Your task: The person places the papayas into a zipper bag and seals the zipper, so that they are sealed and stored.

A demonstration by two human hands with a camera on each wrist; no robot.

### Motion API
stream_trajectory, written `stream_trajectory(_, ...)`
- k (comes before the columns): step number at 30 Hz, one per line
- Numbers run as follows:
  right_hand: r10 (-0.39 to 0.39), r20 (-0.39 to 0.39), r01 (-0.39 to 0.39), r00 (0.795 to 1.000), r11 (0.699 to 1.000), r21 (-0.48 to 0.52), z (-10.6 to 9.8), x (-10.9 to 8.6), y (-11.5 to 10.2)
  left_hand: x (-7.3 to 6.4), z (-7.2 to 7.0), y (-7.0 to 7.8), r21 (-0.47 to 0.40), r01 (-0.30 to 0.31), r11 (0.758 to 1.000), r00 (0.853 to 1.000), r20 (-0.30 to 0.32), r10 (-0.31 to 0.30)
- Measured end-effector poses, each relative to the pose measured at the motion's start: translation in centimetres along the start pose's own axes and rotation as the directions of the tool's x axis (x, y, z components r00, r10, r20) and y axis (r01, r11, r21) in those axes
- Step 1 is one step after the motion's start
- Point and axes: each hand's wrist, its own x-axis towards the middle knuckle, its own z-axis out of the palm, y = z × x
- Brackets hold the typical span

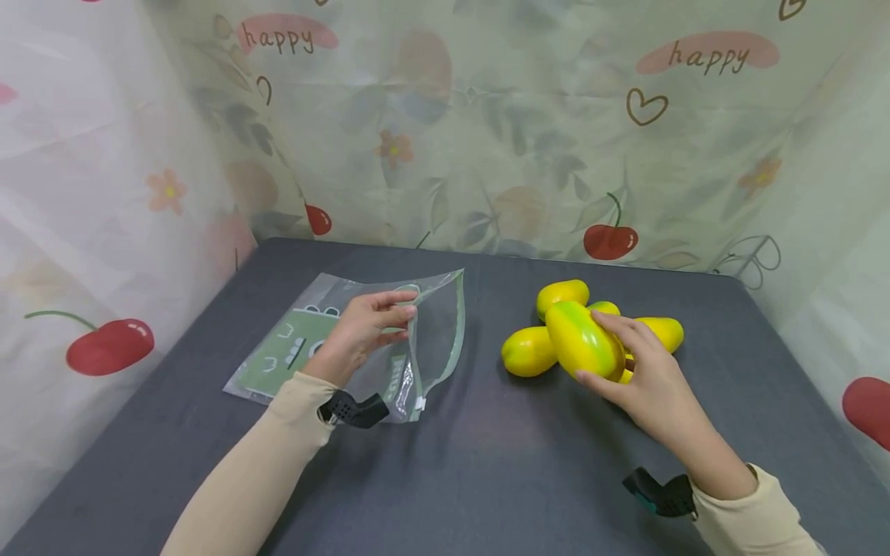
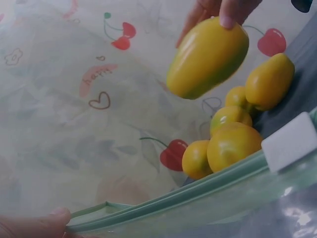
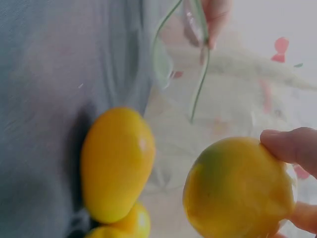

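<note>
My right hand (image 1: 650,378) grips a yellow mango (image 1: 582,340) with a green streak, thumb on one side and fingers on the other. In the left wrist view that mango (image 2: 208,57) hangs above the others. Several more mangoes (image 1: 530,352) lie in a group on the table behind and around it. My left hand (image 1: 361,332) pinches the near edge of a clear zipper bag (image 1: 438,332) between thumb and fingers. The bag's green-edged mouth gapes toward the mangoes, and its white slider (image 1: 420,403) sits at the lower corner. A green cartoon print (image 1: 285,355) covers the bag's side.
A dark grey cloth covers the table (image 1: 473,479). Patterned curtains (image 1: 445,116) with cherries and the word "happy" enclose the back and both sides. A thin looped cord (image 1: 761,251) hangs by the back right corner. Each wrist wears a black strap.
</note>
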Motion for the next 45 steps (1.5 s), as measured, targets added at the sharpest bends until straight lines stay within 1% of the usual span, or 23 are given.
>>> stream_trajectory(4, -0.050, -0.009, 0.050, 0.999, 0.997, 0.051, 0.5, 0.7, -1.3, -0.1, 0.0, 0.1, 0.000, -0.004, 1.000, 1.000, 0.008, 0.004)
stream_trajectory(7, -0.064, 0.004, 0.064, 0.998, 0.996, 0.070, 1.2, 1.1, -2.2, -0.1, 0.0, 0.0, -0.001, -0.005, 1.000, 1.000, 0.014, 0.005)
stream_trajectory(11, -0.082, 0.055, 0.077, 0.995, 0.992, 0.099, 2.3, 1.6, -3.2, 0.0, 0.0, 0.0, 0.003, -0.007, 1.000, 1.000, 0.017, 0.007)
stream_trajectory(15, -0.124, 0.102, 0.110, 0.987, 0.985, 0.136, 3.5, 2.0, -3.9, 0.1, 0.1, 0.0, 0.011, -0.006, 1.000, 1.000, 0.015, 0.005)
stream_trajectory(19, -0.178, 0.133, 0.153, 0.975, 0.972, 0.181, 5.1, 2.3, -4.1, 0.1, 0.2, 0.0, 0.026, 0.001, 1.000, 1.000, 0.001, -0.001)
stream_trajectory(22, -0.202, 0.155, 0.166, 0.967, 0.961, 0.221, 6.3, 2.7, -4.1, 0.0, 0.4, 0.0, 0.042, 0.006, 0.999, 1.000, -0.005, -0.006)
stream_trajectory(26, -0.203, 0.187, 0.152, 0.961, 0.955, 0.256, 7.7, 3.0, -4.0, 0.1, 0.7, 0.1, 0.038, 0.018, 0.999, 1.000, -0.001, -0.018)
stream_trajectory(30, -0.202, 0.208, 0.143, 0.957, 0.953, 0.268, 8.7, 3.2, -3.8, 0.1, 0.9, 0.1, 0.032, 0.023, 0.999, 1.000, 0.000, -0.023)
stream_trajectory(38, -0.197, 0.265, 0.125, 0.944, 0.956, 0.264, 9.3, 3.6, -3.4, 0.1, 1.1, 0.0, 0.030, 0.026, 0.999, 1.000, 0.000, -0.026)
stream_trajectory(42, -0.169, 0.324, 0.077, 0.931, 0.957, 0.278, 9.4, 4.2, -3.1, 0.1, 1.2, 0.1, 0.026, 0.024, 0.999, 1.000, 0.005, -0.024)
stream_trajectory(45, -0.127, 0.381, 0.001, 0.916, 0.949, 0.314, 9.4, 4.7, -2.8, 0.2, 1.2, 0.1, 0.027, 0.019, 0.999, 1.000, 0.011, -0.019)
